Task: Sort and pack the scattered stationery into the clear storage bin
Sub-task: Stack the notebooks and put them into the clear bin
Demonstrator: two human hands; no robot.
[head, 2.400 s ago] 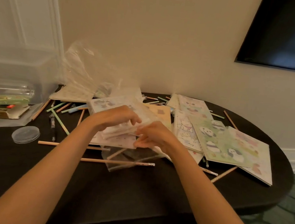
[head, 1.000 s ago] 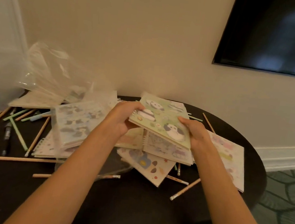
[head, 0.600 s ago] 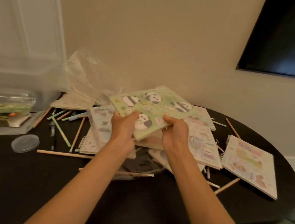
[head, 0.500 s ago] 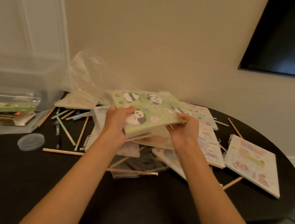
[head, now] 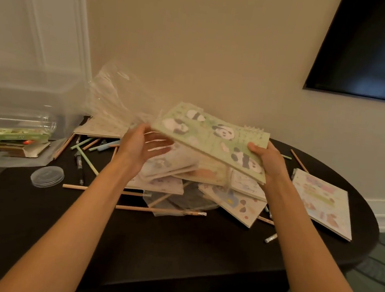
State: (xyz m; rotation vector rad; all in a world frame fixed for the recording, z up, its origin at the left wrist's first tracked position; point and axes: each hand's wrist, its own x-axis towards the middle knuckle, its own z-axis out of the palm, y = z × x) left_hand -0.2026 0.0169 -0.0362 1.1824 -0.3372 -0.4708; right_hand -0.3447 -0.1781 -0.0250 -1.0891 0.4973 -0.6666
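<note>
"Where's the panda notebook (head: 211, 138) now?"

"Up off the tabletop (head: 173, 252), tilted, right above the pile (head: 165, 181) of other notebooks. The right hand (head: 267, 166) has it by the end near the spiral. That grip is closed on it, thumb on the cover and fingers underneath."

"And the left hand (head: 144, 148)?"

"Its grip is wide and holds nothing. The fingers are straight, palm turned up, just under the notebook's other end. I can't tell from here whether it touches the cover."

"So one hand carries the whole thing?"

"Looks that way to me. I'd bring the left palm flat under the free end, so the notebook doesn't sag or twist at the spiral."

"Where does it go?"

"Into the bin (head: 23, 91), well off to the left at the tabletop's edge. A green box (head: 6, 134) lies in it already, and a crumpled bag (head: 117, 97) stands between the bin and the pile."

"Any trouble on the way?"

"The bag, mostly. I'd lift the notebook high enough to pass over it, keep it level, and lay it flat in the bin rather than drop it on edge. Flat leaves room for the rest to stack on top, spirals on the same side."

"And the pencils (head: 135, 208)?"

"They lie loose around the pile. I'd leave them until the notebooks are in, or a sleeve may sweep them off."
</note>
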